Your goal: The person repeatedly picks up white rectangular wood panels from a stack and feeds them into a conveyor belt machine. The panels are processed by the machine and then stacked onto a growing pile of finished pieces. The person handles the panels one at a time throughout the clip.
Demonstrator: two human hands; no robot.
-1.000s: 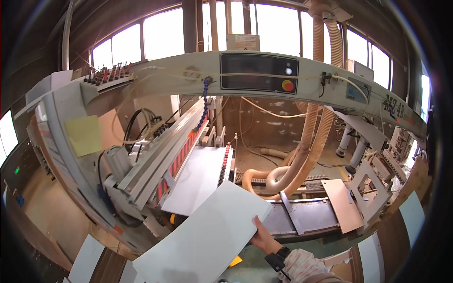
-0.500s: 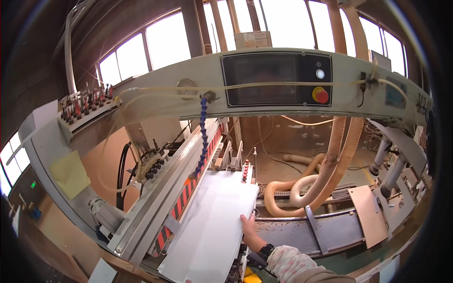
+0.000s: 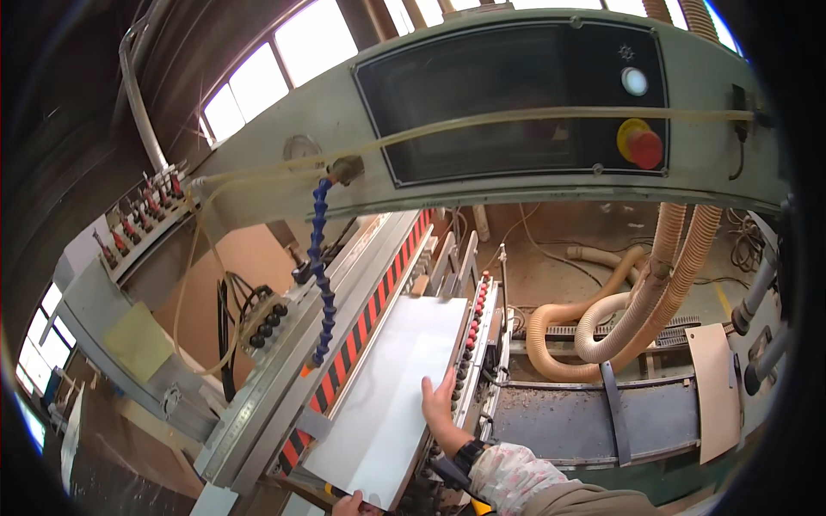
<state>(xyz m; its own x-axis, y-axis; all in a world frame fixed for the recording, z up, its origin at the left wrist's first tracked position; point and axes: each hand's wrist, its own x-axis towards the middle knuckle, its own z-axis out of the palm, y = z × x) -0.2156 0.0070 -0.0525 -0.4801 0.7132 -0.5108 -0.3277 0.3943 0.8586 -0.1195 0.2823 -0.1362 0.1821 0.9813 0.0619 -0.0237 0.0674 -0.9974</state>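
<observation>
A long white panel (image 3: 391, 387) lies on the machine bed, its far end between the striped guard and a row of red-capped rollers (image 3: 473, 322). My right hand (image 3: 440, 402) grips the panel's right edge, thumb side over the top and the other fingers partly hidden. Down at the near end, my left hand (image 3: 351, 504) holds the near edge; only part of it shows at the bottom of the picture. A dark band circles my right wrist below a patterned sleeve.
Left of the panel runs a metal beam with a red-and-black striped guard (image 3: 361, 322). A blue jointed hose (image 3: 319, 258) hangs above it. Overhead spans a control housing with a dark screen (image 3: 482, 103) and red stop button (image 3: 644, 148). Ribbed ducts (image 3: 551, 344) coil at the right.
The white panel now lies lower and flatter between the guard and the rollers, uncovering more rollers. My left hand has come further into view, and the view has moved closer to the machine.
</observation>
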